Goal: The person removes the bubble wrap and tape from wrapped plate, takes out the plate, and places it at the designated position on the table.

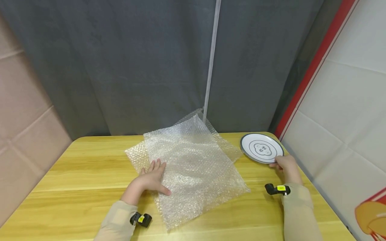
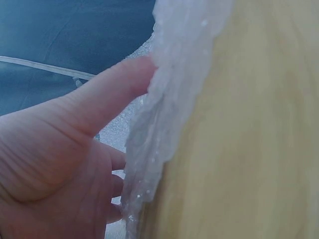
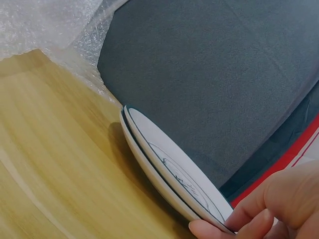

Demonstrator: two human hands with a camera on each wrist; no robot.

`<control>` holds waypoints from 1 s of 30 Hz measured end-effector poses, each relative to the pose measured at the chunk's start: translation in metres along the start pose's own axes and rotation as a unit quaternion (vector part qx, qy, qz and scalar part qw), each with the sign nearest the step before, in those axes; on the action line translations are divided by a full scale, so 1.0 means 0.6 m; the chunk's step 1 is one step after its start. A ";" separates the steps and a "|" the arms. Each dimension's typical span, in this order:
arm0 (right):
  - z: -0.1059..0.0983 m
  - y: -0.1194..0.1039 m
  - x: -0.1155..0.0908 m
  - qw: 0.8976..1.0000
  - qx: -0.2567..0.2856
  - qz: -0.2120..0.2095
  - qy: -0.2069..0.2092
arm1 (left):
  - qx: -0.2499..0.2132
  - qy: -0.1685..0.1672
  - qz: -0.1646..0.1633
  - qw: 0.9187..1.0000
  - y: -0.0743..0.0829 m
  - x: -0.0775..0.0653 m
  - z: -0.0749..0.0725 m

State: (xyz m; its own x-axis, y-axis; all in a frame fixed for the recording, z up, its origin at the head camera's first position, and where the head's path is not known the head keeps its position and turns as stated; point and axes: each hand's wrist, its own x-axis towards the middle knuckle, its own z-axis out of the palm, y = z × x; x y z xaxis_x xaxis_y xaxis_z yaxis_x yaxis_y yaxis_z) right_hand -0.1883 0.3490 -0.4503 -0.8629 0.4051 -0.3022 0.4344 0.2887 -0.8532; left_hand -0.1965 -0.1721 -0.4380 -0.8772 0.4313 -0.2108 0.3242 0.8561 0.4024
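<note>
Two sheets of bubble wrap (image 1: 199, 160) overlap at angles in the middle of the wooden table. My left hand (image 1: 152, 179) rests on their left side, fingers spread and straight, and the thumb touches the upper sheet. In the left wrist view, the sheet's edge (image 2: 169, 114) rises beside the thumb. At the far right lies a stack of two white plates (image 1: 261, 148) with dark rims and a printed centre. My right hand (image 1: 284, 164) pinches their near right rim; whether it grips one plate or both, I cannot tell.
A dark grey curtain (image 1: 150, 67) hangs behind the table's back edge. White panels with a red stripe (image 1: 313, 73) stand close along the right side, near my right hand. A pale wall (image 1: 24, 134) borders the left. The wooden tabletop (image 1: 84, 180) shows around the bubble wrap.
</note>
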 end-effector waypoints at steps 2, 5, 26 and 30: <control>0.000 0.000 -0.003 1.000 0.011 -0.003 -0.003 | 0.001 0.000 0.000 1.000 0.000 0.000 0.000; 0.000 0.001 -0.007 1.000 0.020 -0.007 -0.004 | 0.000 0.000 0.001 1.000 0.001 -0.001 -0.001; 0.007 -0.014 -0.007 1.000 -0.012 0.012 0.026 | -0.012 0.029 0.019 0.999 -0.009 -0.005 -0.011; 0.004 -0.017 -0.011 0.998 -0.056 -0.010 0.024 | -0.032 0.063 0.022 0.997 -0.017 -0.004 -0.010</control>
State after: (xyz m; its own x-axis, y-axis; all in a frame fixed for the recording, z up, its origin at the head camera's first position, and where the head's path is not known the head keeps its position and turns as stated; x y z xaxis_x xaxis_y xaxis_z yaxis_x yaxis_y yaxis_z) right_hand -0.1874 0.3411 -0.4409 -0.8599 0.4382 -0.2619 0.4449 0.3918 -0.8053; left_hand -0.1998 -0.1838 -0.4360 -0.9015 0.4254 -0.0798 0.3434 0.8151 0.4665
